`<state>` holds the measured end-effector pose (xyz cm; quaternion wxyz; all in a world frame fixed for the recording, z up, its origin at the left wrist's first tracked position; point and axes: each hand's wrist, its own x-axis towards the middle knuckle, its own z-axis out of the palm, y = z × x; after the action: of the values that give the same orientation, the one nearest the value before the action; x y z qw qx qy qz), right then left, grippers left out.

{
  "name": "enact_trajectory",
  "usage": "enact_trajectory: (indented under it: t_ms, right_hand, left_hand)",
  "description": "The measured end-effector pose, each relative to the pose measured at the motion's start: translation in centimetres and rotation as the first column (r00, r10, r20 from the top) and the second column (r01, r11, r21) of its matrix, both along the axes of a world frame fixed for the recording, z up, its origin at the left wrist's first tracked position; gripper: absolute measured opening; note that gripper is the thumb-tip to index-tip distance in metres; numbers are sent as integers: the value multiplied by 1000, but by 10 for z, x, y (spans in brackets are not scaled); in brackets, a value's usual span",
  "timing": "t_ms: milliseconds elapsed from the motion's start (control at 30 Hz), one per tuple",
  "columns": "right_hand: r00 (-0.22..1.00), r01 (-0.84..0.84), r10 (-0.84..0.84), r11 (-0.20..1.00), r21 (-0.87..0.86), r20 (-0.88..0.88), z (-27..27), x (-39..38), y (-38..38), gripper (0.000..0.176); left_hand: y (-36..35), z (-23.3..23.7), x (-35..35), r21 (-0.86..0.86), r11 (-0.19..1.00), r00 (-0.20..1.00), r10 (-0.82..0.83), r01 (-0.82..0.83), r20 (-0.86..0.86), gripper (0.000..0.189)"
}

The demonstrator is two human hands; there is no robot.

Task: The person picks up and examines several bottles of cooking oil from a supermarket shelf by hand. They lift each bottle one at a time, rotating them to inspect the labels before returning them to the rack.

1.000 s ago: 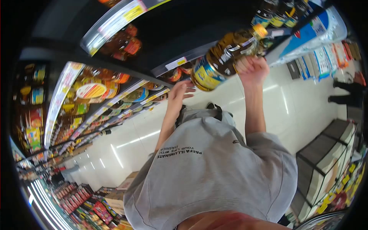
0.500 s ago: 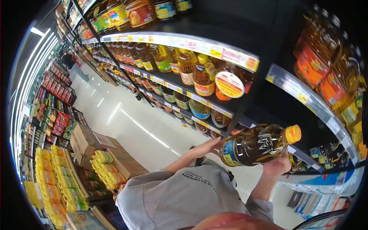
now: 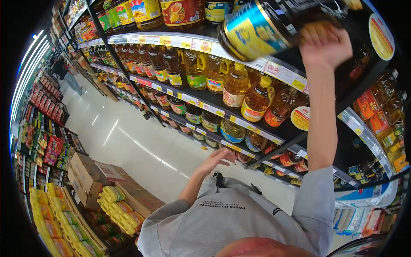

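Note:
My right hand [image 3: 325,45] is raised at the upper right, closed around the large oil bottle [image 3: 257,32]. This dark bottle has a blue and yellow label. It is tilted nearly sideways, base to the left and cap to the right, in front of the top shelf's price rail [image 3: 205,46]. Whether it touches the shelf is not clear. Lower down, my left hand [image 3: 217,159] is open and holds nothing, its fingers spread in front of the lower shelves. Another bottle [image 3: 217,12] with a similar blue and yellow label stands on the upper shelf.
Several yellow-capped oil bottles [image 3: 257,103] line the middle shelf. A round price sign [image 3: 382,36] hangs at the upper right, another [image 3: 300,118] lower down. Cardboard boxes [image 3: 85,177] and yellow-wrapped bottle packs [image 3: 117,210] stand to the left. A person [image 3: 70,79] is far down the aisle.
The oil bottle has gone from chest height, between both hands, up to the upper shelf in my right hand. My left hand has let go of it and opened.

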<state>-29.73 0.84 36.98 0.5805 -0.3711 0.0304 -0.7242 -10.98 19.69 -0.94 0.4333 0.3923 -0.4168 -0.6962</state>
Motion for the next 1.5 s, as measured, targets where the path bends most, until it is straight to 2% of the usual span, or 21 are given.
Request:
enact_trajectory:
  t_ms: [67, 133, 167, 200, 233, 267, 500, 567, 667, 700, 767, 833, 900, 967, 1033, 1067, 1100, 1167, 1233, 1433, 1500]
  right_hand:
    - [997, 9, -17, 995, -99, -79, 9, 30, -35, 29]
    - [900, -436, 383, 781, -446, -209, -5, 39, -117, 16]
    - [995, -74, 65, 988, -133, -76, 18, 81, -70, 35]
    - [606, -778, 794, 604, -173, 42, 16, 80, -94, 33]
    - [664, -741, 747, 656, -145, -13, 12, 88, -120, 34]
    - [970, -140, 115, 984, -106, -216, 12, 110, -124, 35]
    - [880, -217, 212, 975, 38, -425, 17, 161, -190, 35]
    - [862, -89, 127, 991, 99, -491, 21, 180, -197, 34]
    - [874, 70, -46, 997, 33, -483, 19, 194, -198, 30]
    - [930, 186, -173, 983, 8, -324, 19, 208, -189, 22]
    - [735, 522, -543, 835, -173, -406, 10, 214, -200, 19]
    - [842, 285, -288, 955, -76, -457, 9, 209, -196, 29]
    - [569, 527, -565, 808, -262, -598, 11, 204, -175, 31]
    - [456, 492, -502, 830, -262, -735, 15, 192, -166, 35]
    - [464, 243, -270, 955, -172, -844, 19, 168, -145, 35]
    - [562, 29, -141, 988, -151, -815, 16, 163, -160, 51]
    - [569, 27, -133, 989, -143, -811, 15, 160, -136, 51]
    - [261, 156, -105, 986, -65, -960, 10, 147, -91, 73]
    - [270, 32, -216, 976, -215, -938, -13, 143, -110, 95]
    - [324, 80, -517, 849, -522, -792, -30, 177, -132, 93]
    - [116, 192, -559, 824, -534, -821, -29, 172, -113, 81]
  left_hand:
    - [-1, 7, 18, -19, 999, 1000, 30, -30, -6, 56]
    - [0, 2, 35, -7, 999, 999, 45, -45, -5, 55]
    - [0, -1, 42, 0, 997, 997, 71, -71, 0, 54]
    - [2, -4, 50, 6, 997, 997, 80, -80, -7, 53]
    - [5, -7, 57, -2, 997, 997, 76, -76, -7, 53]
    - [7, -11, 65, 21, 994, 994, 106, -106, -4, 51]
    - [29, -53, 100, 156, 942, 955, 296, -297, 30, 47]
    - [27, -61, 105, 182, 909, 927, 370, -375, 58, 46]
    - [21, -77, 109, 187, 880, 899, 418, -437, 132, 42]
    - [20, -85, 110, 201, 860, 882, 444, -469, 158, 41]
    - [11, -107, 107, 197, 861, 875, 426, -470, 229, 41]
    - [10, -146, 109, 90, 914, 817, 305, -396, 489, 37]
    - [10, -192, 115, 62, 954, 816, 215, -292, 536, 32]
    - [15, -198, 111, 14, 992, 790, 92, -126, 606, 30]
    - [20, -186, 102, 73, 992, 812, 40, -102, 583, 30]
    - [19, -181, 98, 122, 986, 833, 26, -112, 552, 31]
    - [24, -184, 97, 128, 985, 829, 25, -116, 559, 31]
    - [22, -196, 89, 34, 994, 824, 67, -104, 562, 39]
    - [20, -201, 83, 20, 993, 824, 87, -118, 561, 39]
    - [2, -172, 61, 24, 977, 885, 180, -210, 429, 34]
    - [-6, -180, 59, 2, 994, 861, 93, -108, 499, 30]
